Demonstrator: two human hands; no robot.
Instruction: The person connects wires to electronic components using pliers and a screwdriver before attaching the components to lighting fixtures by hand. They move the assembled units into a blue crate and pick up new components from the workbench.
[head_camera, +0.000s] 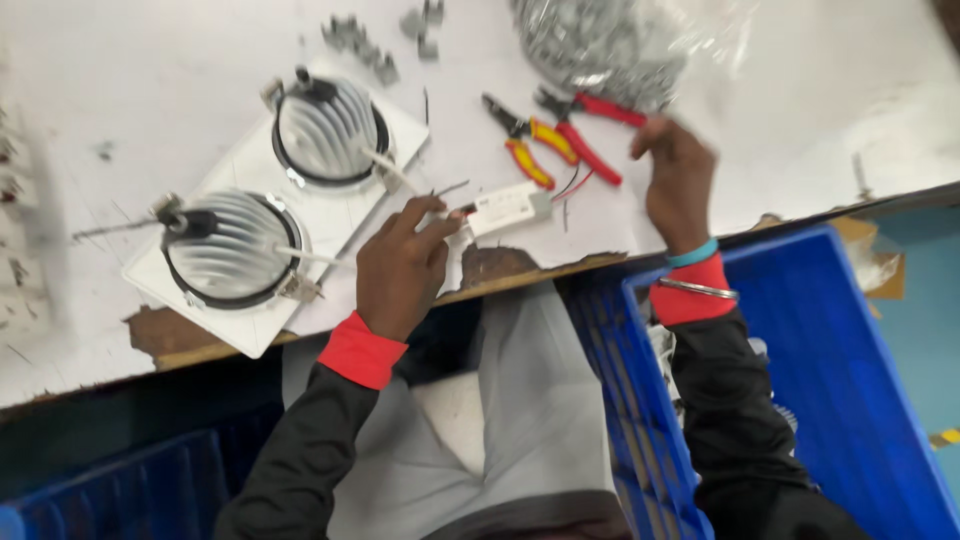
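My left hand rests at the table's front edge, its fingertips pinching the end of a small white driver box and its wires. My right hand reaches farther back and grips the handle of red-handled pliers. A white twin downlight fixture with two ribbed grey heat sinks lies to the left of my left hand; thin white leads run from it toward the driver box.
Yellow-and-red cutters lie beside the pliers. A clear plastic bag of small metal parts sits at the back, with loose metal clips to its left. A blue crate stands below the table at right, another blue crate at lower left.
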